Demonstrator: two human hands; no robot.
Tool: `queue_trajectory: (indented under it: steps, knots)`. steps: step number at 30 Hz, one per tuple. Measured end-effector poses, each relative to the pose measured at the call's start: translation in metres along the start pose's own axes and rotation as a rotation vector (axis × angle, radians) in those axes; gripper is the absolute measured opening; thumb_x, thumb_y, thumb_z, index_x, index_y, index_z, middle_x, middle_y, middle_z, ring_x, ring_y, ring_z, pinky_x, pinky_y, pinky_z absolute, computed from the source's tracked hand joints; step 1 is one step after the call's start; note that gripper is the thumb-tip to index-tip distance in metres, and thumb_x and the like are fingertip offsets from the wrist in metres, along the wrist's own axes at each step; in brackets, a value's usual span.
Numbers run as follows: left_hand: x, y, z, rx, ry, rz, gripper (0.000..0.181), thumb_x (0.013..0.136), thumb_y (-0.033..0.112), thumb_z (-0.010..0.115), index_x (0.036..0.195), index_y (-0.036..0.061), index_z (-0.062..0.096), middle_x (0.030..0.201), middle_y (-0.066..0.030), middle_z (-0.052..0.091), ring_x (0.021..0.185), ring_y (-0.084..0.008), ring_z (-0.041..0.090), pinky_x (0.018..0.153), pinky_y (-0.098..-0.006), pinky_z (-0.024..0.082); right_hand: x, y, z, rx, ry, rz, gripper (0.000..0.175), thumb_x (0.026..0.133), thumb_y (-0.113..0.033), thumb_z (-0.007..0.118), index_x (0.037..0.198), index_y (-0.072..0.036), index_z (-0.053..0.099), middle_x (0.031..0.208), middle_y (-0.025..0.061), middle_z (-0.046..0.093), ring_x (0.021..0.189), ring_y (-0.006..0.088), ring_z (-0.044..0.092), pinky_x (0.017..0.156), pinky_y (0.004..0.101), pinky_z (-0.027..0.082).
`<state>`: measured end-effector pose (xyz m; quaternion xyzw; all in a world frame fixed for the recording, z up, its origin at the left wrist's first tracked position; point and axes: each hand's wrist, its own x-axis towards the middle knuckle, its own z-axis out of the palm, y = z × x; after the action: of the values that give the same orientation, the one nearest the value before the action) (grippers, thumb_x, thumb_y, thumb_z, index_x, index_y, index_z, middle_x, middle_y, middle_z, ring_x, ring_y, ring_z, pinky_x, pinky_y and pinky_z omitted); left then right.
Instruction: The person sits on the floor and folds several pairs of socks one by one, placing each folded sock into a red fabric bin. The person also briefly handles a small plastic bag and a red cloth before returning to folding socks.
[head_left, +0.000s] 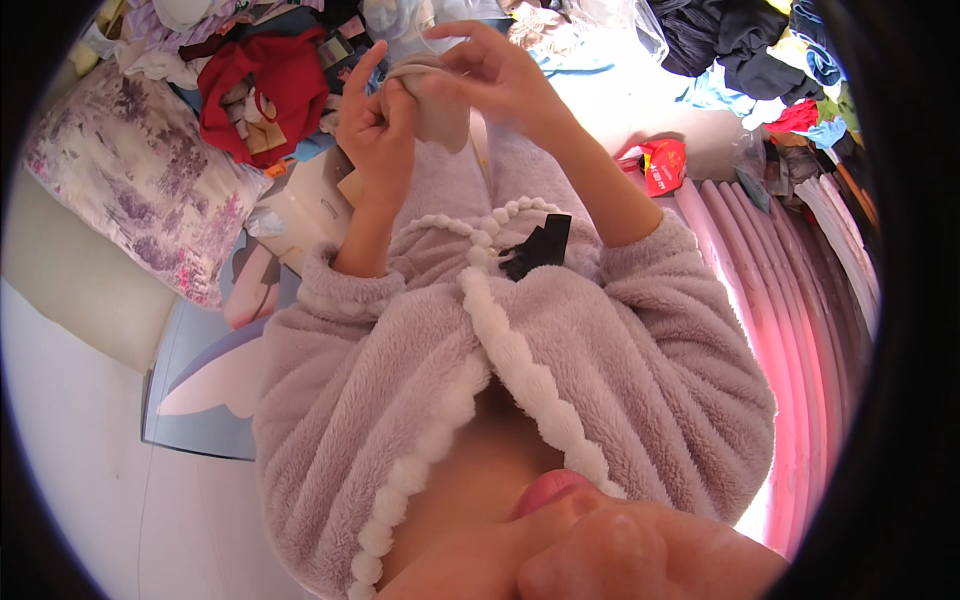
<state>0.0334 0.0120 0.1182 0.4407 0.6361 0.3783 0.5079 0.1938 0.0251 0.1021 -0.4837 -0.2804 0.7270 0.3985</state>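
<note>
My left hand (382, 124) pinches a small piece of thin beige cloth (444, 124) between thumb and fingers, with the index finger raised. The cloth hangs down in a folded pouch shape above my lap. At its upper right is my right hand (495, 79), with the thumb in front of the cloth and the index finger stretched out above it. The right thumb is blurred, so whether it grips the cloth is unclear. Below both hands are my legs in a fluffy lilac robe (390, 352), its white pompom tie (517, 206) across my waist.
A red cloth bag (300, 82) holding small items and a flowered pillow (142, 172) lie at left, near a pale box (304, 206). Dark clothes (735, 45) are heaped at upper right. A red packet (664, 166) sits beside a ribbed pink surface (757, 285). A black object (541, 247) rests at my waist.
</note>
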Motion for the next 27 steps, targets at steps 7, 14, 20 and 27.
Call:
queue_trajectory:
  steps: [7,14,20,27]
  knots:
    - [0.002,0.000,-0.002,0.125,-0.006,0.118,0.033,0.096,0.003,0.049,0.128,-0.0018,0.057,0.080,0.0015,0.062,0.063,0.0009,0.048,0.057,-0.0155,0.039,-0.008,0.002,0.013,0.000,0.013,-0.080,0.025,0.094,-0.017,0.064,0.114,-0.004,0.064,0.097,0.0011,0.068,0.087,0.0059,0.062,0.077,0.0227,0.050]
    - [0.008,0.000,0.005,-0.307,0.036,-0.057,0.033,0.100,0.010,0.050,0.132,0.0022,0.056,0.067,0.0103,0.044,0.058,0.0040,0.030,0.051,-0.0149,0.021,-0.003,-0.011,0.015,0.645,0.016,0.266,0.022,0.097,-0.019,0.058,0.114,-0.006,0.064,0.093,0.0003,0.066,0.086,0.0054,0.060,0.078,0.0215,0.050]
    - [-0.002,0.001,0.003,-0.322,-0.136,0.010,0.036,0.093,0.008,0.065,0.127,0.0008,0.058,0.092,0.0015,0.066,0.080,-0.0032,0.057,0.069,-0.0155,0.045,0.002,-0.006,0.012,0.245,0.066,0.089,0.022,0.097,-0.019,0.059,0.116,-0.009,0.064,0.098,0.0015,0.064,0.087,0.0077,0.060,0.075,0.0207,0.048]
    - [0.006,-0.008,-0.025,-0.292,-0.015,0.022,0.019,0.087,0.001,0.071,0.105,0.0001,0.070,0.102,-0.0042,0.069,0.091,-0.0087,0.061,0.082,-0.0213,0.048,0.006,-0.002,-0.015,-0.418,-0.198,-0.250,0.032,0.090,-0.021,0.068,0.119,-0.009,0.065,0.100,0.0060,0.067,0.089,0.0146,0.062,0.081,0.0278,0.050]
